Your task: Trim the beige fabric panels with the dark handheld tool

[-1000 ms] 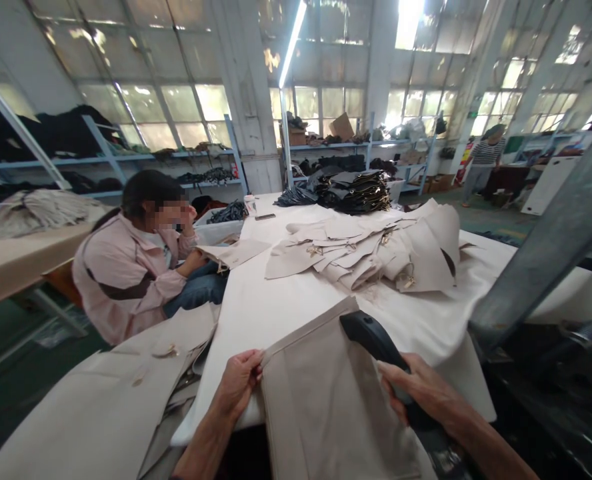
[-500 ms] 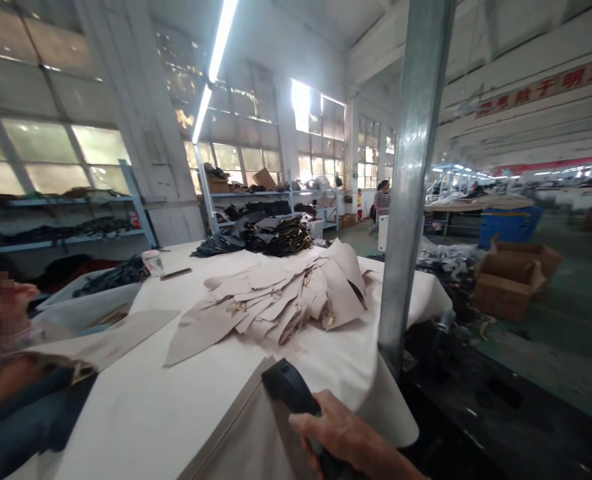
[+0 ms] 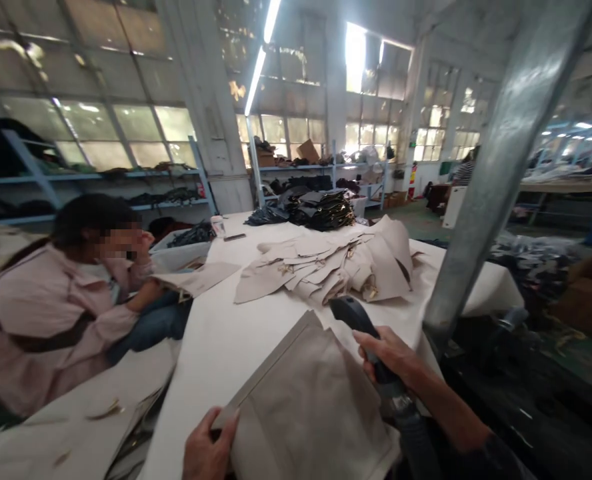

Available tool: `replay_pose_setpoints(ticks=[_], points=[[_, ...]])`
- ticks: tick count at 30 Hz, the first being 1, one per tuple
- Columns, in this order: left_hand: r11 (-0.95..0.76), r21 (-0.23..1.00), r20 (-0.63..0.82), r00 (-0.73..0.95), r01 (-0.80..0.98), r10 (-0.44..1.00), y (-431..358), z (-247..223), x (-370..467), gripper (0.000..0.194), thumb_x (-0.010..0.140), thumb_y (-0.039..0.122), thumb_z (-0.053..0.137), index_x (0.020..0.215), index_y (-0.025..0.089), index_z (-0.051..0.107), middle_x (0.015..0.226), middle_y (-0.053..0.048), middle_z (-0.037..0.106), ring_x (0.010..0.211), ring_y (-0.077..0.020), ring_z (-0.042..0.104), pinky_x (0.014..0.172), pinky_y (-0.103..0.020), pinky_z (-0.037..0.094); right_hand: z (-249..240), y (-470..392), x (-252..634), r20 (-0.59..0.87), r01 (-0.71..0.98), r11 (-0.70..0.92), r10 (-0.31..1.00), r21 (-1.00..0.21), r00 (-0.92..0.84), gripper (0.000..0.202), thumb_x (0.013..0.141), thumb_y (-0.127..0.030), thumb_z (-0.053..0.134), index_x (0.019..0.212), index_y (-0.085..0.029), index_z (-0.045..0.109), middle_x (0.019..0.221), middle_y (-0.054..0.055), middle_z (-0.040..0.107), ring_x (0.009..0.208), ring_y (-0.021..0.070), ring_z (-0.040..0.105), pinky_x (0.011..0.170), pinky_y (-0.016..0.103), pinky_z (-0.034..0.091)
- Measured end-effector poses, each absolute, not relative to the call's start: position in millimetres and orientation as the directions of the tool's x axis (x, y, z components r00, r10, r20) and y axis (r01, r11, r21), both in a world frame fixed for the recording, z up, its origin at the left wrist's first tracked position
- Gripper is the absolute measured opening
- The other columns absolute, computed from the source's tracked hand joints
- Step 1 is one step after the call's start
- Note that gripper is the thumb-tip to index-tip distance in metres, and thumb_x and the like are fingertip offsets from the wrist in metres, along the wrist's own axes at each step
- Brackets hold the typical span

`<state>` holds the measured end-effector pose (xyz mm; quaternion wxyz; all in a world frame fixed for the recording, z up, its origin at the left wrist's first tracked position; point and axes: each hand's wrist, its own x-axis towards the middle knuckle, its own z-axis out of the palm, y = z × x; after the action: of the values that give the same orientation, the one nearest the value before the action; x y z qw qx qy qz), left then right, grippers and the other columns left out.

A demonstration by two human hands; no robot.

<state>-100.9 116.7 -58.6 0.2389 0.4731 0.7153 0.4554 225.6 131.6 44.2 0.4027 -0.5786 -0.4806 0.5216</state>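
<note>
The right hand (image 3: 389,353) is wrapped tight around the dark steamer (image 3: 359,320), whose head hangs over the beige panel (image 3: 306,400) at about 1 o'clock. The left hand (image 3: 209,450) pinches the panel's near edge at 7 o'clock. The panel lies flat on the white surface (image 3: 226,333); a pile (image 3: 326,267) sits at 12 o'clock.

My left hand (image 3: 207,448) is cut off by the bottom edge, as is the beige panel (image 3: 306,407). My right hand (image 3: 387,352) hides the black tool's (image 3: 356,319) grip.
</note>
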Motion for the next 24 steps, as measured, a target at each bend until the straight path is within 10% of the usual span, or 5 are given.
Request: replay_pose_setpoints(ticks=[10, 24], points=[[0.116, 0.928, 0.01, -0.337, 0.354, 0.942, 114, -54, -91, 0.04, 0.06, 0.057, 0.06, 0.07, 0.019, 0.058, 0.054, 0.001, 0.061, 0.054, -0.0214, 0.058, 0.051, -0.029, 0.045, 25, 111, 195, -0.261, 0.202, -0.217, 0.938, -0.955, -0.226, 0.038, 0.081, -0.051, 0.055, 0.064, -0.018, 0.05, 0.041, -0.005, 0.049, 0.034, 0.0083, 0.045, 0.035, 0.019, 0.04], [-0.086, 0.993, 0.114, -0.556, 0.077, 0.823, 135, -33, -112, 0.027, 0.055, 0.04, 0.069, 0.062, 0.018, 0.055, 0.04, 0.009, 0.042, 0.039, -0.0118, 0.044, 0.04, -0.022, 0.033, 39, 140, 240, -0.222, 0.1, -0.223, 0.975, -0.97, 0.016, 0.034, 0.076, -0.049, 0.064, 0.07, -0.019, 0.049, 0.053, -0.004, 0.054, 0.04, 0.0091, 0.049, 0.038, 0.02, 0.04]])
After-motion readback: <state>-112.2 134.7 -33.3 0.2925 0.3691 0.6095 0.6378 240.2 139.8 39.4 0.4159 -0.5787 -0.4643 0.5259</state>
